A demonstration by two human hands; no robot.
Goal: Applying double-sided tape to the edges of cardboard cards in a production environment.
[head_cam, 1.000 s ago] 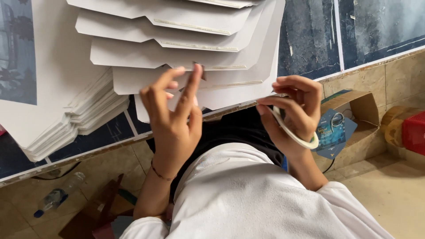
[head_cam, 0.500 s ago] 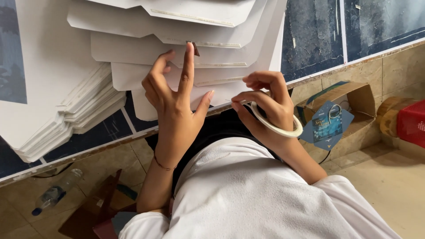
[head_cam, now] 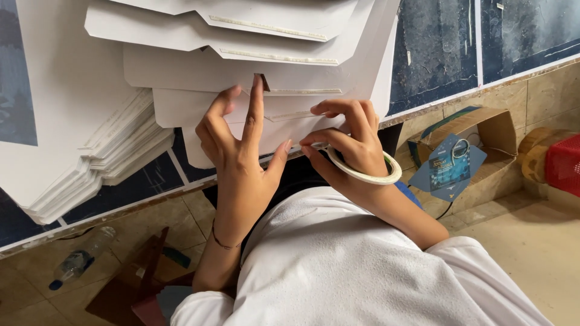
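My left hand [head_cam: 237, 150] rests on the fanned white cardboard sheets [head_cam: 241, 66], its index finger pressing a strip of pale tape at a notch in one sheet. My right hand [head_cam: 350, 139] is right beside it, thumb and fingers pinched on the tape end against the sheet edge. A thin ring of tape roll [head_cam: 370, 175] hangs around that hand's fingers. Both hands lie over the table's front edge, above my white shirt.
A tall stack of white flat cardboard blanks [head_cam: 90, 163] lies at the left on the dark blue table [head_cam: 441, 54]. An open brown carton [head_cam: 471, 151] with blue cards and a red crate [head_cam: 562, 163] stand on the floor at right. A plastic bottle [head_cam: 78, 262] lies lower left.
Both hands have moved up onto the sheets. My right hand came left to meet the left one, and the left index finger now presses on the tape strip.
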